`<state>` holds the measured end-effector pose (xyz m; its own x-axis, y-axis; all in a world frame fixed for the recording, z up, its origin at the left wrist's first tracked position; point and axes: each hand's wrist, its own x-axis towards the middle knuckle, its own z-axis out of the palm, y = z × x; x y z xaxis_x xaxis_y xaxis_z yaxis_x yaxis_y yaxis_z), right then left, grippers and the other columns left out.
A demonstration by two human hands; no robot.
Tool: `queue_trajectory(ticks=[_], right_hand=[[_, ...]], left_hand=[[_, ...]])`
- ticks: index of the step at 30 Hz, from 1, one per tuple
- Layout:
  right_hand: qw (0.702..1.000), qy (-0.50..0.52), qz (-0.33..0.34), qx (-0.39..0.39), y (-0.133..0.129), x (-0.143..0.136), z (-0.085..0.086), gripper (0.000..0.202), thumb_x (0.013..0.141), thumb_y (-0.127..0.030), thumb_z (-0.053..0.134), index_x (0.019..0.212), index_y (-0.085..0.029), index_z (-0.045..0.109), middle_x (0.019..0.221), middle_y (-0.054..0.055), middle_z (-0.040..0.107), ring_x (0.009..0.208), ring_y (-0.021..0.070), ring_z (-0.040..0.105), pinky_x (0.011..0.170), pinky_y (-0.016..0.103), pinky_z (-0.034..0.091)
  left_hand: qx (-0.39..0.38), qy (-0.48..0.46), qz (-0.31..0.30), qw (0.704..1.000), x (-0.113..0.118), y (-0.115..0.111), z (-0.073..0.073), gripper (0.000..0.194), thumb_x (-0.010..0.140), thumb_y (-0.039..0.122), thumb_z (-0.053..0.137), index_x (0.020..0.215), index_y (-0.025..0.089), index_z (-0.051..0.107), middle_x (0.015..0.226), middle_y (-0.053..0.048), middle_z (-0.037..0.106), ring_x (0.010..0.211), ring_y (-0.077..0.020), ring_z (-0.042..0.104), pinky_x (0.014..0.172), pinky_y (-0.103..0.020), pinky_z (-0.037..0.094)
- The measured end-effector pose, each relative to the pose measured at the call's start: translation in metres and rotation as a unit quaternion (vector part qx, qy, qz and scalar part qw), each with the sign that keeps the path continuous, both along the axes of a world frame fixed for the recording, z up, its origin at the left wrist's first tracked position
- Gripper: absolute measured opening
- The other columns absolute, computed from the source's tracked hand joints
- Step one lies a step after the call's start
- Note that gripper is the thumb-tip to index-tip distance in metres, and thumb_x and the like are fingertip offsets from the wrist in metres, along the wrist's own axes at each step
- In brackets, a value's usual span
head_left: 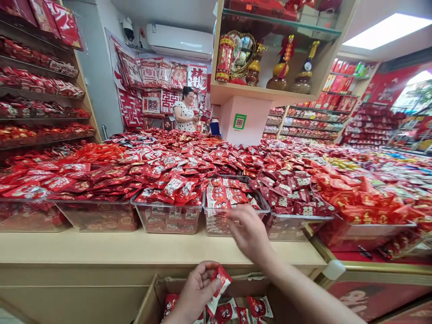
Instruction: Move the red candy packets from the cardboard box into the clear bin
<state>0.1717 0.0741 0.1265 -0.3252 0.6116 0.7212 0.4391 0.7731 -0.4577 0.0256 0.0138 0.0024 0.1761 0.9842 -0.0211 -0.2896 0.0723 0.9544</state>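
My left hand (pixel 195 290) is closed on a small red and white sachet (pixel 218 285), gripped between thumb and fingers. Below it is an open cardboard box (pixel 148 302) with several similar red and white sachets (pixel 259 307) inside. My right hand (pixel 248 231) is raised in front of a clear plastic bin (pixel 216 227), its fingers bent loosely and the thumb apart, with nothing visible in them. Neatly stacked red and white sachets (pixel 218 194) fill that bin, lower than the heaps beside it. Whether my right fingers touch the bin cannot be made out.
Heaped bins of red packets flank it, among them a left bin (pixel 168 220) and a maroon-packet bin (pixel 286 225). They stand on a pale counter (pixel 101 247). A shelf cabinet (pixel 266 92) overhangs the display. A person (pixel 185 112) stands at the back.
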Motion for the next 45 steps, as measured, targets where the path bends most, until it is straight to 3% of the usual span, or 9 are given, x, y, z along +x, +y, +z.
queue_trajectory(ticks=[5, 9, 13, 21, 28, 32, 36, 41, 45], right_hand=[[0.965, 0.01, 0.054, -0.255, -0.062, 0.013, -0.075, 0.023, 0.075, -0.022, 0.048, 0.098, -0.021, 0.052, 0.093, 0.008, 0.054, 0.086, 0.0188, 0.05, 0.076, 0.031, 0.041], [0.878, 0.145, 0.082, -0.449, -0.059, 0.02, -0.114, 0.03, 0.072, -0.034, 0.055, 0.096, -0.017, 0.051, 0.079, 0.005, 0.058, 0.072, 0.016, 0.054, 0.062, 0.027, 0.043], [0.804, 0.244, 0.083, -0.535, -0.047, 0.025, -0.117, 0.032, 0.063, -0.04, 0.062, 0.077, -0.013, 0.052, 0.055, -0.003, 0.049, 0.046, 0.0072, 0.043, 0.043, 0.019, 0.032], [0.769, 0.295, 0.072, -0.563, -0.045, 0.036, -0.103, 0.028, 0.064, -0.038, 0.062, 0.071, -0.014, 0.05, 0.053, -0.004, 0.05, 0.044, 0.0059, 0.04, 0.041, 0.017, 0.029], [0.81, 0.237, 0.141, -0.517, -0.051, 0.026, -0.11, 0.026, 0.065, -0.037, 0.061, 0.073, -0.014, 0.052, 0.065, -0.001, 0.055, 0.059, 0.0098, 0.048, 0.052, 0.02, 0.037], [0.898, 0.134, 0.067, -0.414, -0.056, 0.026, -0.11, 0.024, 0.074, -0.035, 0.049, 0.062, -0.015, 0.049, 0.056, -0.003, 0.045, 0.054, 0.0089, 0.042, 0.049, 0.02, 0.034], [0.975, 0.014, -0.004, -0.22, -0.062, 0.03, -0.102, 0.018, 0.079, -0.024, 0.042, 0.065, -0.016, 0.051, 0.063, 0.001, 0.048, 0.059, 0.0106, 0.044, 0.054, 0.021, 0.036], [0.988, -0.125, 0.066, -0.061, -0.068, 0.026, -0.1, 0.015, 0.076, -0.022, 0.046, 0.089, -0.019, 0.054, 0.082, 0.007, 0.057, 0.072, 0.0152, 0.05, 0.061, 0.024, 0.041], [0.982, -0.109, 0.131, -0.084, -0.067, 0.023, -0.102, 0.014, 0.074, -0.029, 0.052, 0.085, -0.022, 0.055, 0.078, 0.003, 0.058, 0.07, 0.0143, 0.051, 0.062, 0.023, 0.041]], left_hand=[[-0.01, -0.047, -0.022, 0.999, 0.007, -0.005, 0.004, 0.041, 0.062, 0.022, 0.069, 0.099, 0.022, 0.049, 0.074, 0.001, 0.062, 0.069, -0.011, 0.057, 0.066, -0.022, 0.042], [-0.03, -0.009, -0.036, 0.999, 0.012, -0.007, 0.005, 0.041, 0.063, 0.022, 0.068, 0.099, 0.021, 0.048, 0.073, 0.002, 0.061, 0.067, -0.0107, 0.057, 0.062, -0.021, 0.041], [-0.033, 0.015, -0.031, 0.999, 0.016, -0.007, 0.005, 0.046, 0.059, 0.022, 0.07, 0.099, 0.019, 0.047, 0.08, -0.001, 0.063, 0.072, -0.0135, 0.058, 0.064, -0.023, 0.043], [-0.075, 0.023, 0.0, 0.997, 0.011, -0.001, 0.007, 0.036, 0.062, 0.026, 0.067, 0.091, 0.015, 0.049, 0.076, -0.003, 0.065, 0.06, -0.0135, 0.06, 0.052, -0.022, 0.044], [-0.01, 0.072, -0.036, 0.997, 0.008, -0.004, 0.004, 0.031, 0.066, 0.025, 0.064, 0.093, 0.017, 0.053, 0.077, -0.001, 0.062, 0.066, -0.0128, 0.055, 0.061, -0.023, 0.043], [0.024, 0.1, -0.052, 0.993, 0.01, -0.007, 0.005, 0.019, 0.068, 0.027, 0.063, 0.082, 0.015, 0.059, 0.069, 0.001, 0.059, 0.063, -0.0114, 0.051, 0.059, -0.021, 0.039], [-0.105, -0.014, -0.052, 0.993, 0.019, -0.013, 0.01, 0.029, 0.066, 0.035, 0.064, 0.09, 0.021, 0.054, 0.073, 0.002, 0.059, 0.062, -0.0118, 0.053, 0.057, -0.022, 0.039], [-0.275, -0.24, -0.159, 0.917, 0.025, -0.02, 0.021, 0.027, 0.075, 0.042, 0.049, 0.08, 0.017, 0.057, 0.063, 0.001, 0.055, 0.053, -0.01, 0.053, 0.054, -0.021, 0.039], [-0.227, -0.237, -0.158, 0.931, 0.019, -0.017, 0.015, 0.024, 0.065, 0.016, 0.063, 0.088, 0.02, 0.057, 0.065, 0.002, 0.055, 0.053, -0.0096, 0.051, 0.051, -0.02, 0.037]])
